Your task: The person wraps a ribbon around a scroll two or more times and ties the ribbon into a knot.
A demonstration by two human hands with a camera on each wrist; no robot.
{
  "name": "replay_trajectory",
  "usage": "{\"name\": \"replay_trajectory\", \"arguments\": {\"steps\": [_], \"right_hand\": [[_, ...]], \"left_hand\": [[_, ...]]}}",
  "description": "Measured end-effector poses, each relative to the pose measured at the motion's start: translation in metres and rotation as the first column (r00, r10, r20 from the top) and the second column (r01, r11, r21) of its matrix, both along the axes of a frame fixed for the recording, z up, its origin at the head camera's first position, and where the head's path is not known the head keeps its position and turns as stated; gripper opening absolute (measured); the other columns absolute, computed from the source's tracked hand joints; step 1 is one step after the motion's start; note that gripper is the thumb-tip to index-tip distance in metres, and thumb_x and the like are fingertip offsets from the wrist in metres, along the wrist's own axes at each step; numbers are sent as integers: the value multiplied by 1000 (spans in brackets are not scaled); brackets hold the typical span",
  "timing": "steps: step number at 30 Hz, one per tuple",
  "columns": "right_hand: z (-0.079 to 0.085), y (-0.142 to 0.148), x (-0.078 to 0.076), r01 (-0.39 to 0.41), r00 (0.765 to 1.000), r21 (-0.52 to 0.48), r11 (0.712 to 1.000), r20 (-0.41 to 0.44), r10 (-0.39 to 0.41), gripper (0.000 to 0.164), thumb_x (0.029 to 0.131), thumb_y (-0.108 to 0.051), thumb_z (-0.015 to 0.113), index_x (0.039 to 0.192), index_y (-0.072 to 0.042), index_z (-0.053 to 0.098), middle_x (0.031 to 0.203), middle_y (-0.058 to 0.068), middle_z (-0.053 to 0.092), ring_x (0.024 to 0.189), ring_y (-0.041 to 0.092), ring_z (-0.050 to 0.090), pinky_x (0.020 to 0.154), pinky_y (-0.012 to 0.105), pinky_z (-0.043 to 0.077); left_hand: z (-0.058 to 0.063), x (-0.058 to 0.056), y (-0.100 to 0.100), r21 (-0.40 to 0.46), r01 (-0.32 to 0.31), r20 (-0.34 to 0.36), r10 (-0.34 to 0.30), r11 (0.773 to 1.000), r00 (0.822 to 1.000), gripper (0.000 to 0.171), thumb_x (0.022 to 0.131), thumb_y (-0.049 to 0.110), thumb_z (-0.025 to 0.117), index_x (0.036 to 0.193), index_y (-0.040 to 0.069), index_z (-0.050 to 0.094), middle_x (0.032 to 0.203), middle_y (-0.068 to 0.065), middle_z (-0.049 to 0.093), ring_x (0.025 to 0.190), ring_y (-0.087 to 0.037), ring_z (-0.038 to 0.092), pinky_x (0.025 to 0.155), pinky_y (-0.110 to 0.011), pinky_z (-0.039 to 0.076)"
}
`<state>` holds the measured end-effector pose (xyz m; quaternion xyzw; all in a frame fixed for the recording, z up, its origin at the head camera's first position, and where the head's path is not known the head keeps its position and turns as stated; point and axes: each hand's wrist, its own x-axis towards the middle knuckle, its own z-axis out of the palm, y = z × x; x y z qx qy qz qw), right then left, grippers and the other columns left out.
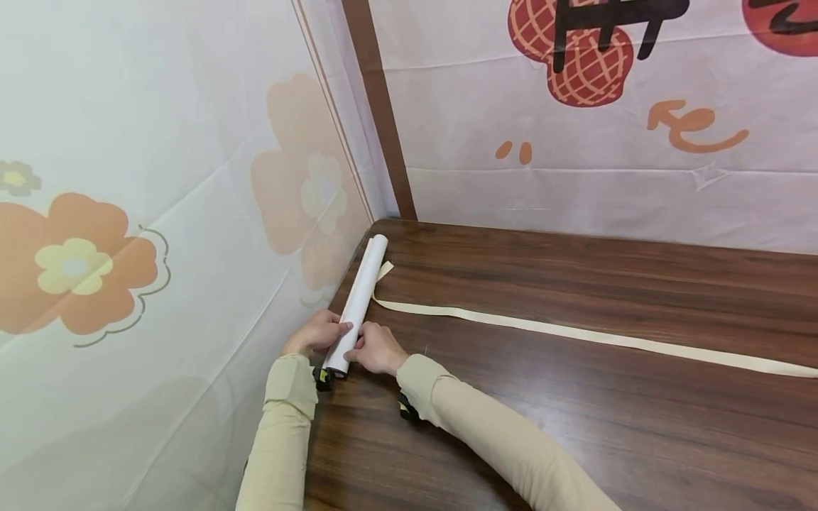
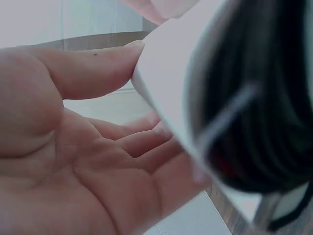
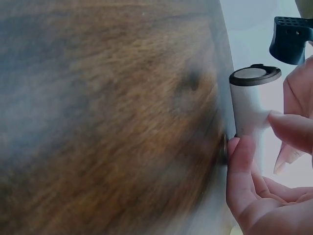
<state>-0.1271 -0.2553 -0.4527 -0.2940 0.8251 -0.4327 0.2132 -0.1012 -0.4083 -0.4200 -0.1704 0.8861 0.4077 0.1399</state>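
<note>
A long white roll (image 1: 366, 284) lies slanted along the table's left edge. Dark layers show inside its near end (image 2: 244, 112) in the left wrist view, and a black rim rings that end in the right wrist view. My left hand (image 1: 316, 332) holds the roll from the left, thumb (image 2: 98, 71) pressed on its white surface and fingers stretched beneath. From the right, my right hand (image 1: 378, 348) grips the roll near its close end, fingertips (image 3: 241, 152) curled at its side. A flat cream ribbon (image 1: 543, 326) runs from beside the roll across the table, its short end folded back.
The dark wooden table (image 1: 543, 426) stands in a corner against a flower-printed cloth wall (image 1: 192, 142) on the left and another printed cloth (image 1: 460, 106) behind. Small black wrist cameras hang under both cuffs.
</note>
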Motion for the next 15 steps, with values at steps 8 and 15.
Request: {"name": "replay_trajectory", "arguments": {"steps": [8,15], "right_hand": [[3,5,-4,19,1000,-33,999,4,-19,36,81,-21,77,109,-3,62,90,3,71,79,9,62,68,18,48],[10,16,-17,37,997,-84,996,64,-31,42,86,-24,71,118,-2,54,99,6,70,83,12,63,70,21,49]], "left_hand": [[8,1,8,8,-46,-12,46,999,999,33,98,15,50,111,-15,54,103,-23,60,83,-22,59,70,-31,50],[15,-3,15,181,-74,-40,83,981,996,36,98,14,51,120,-13,42,109,-22,56,86,-20,61,73,-30,53]]}}
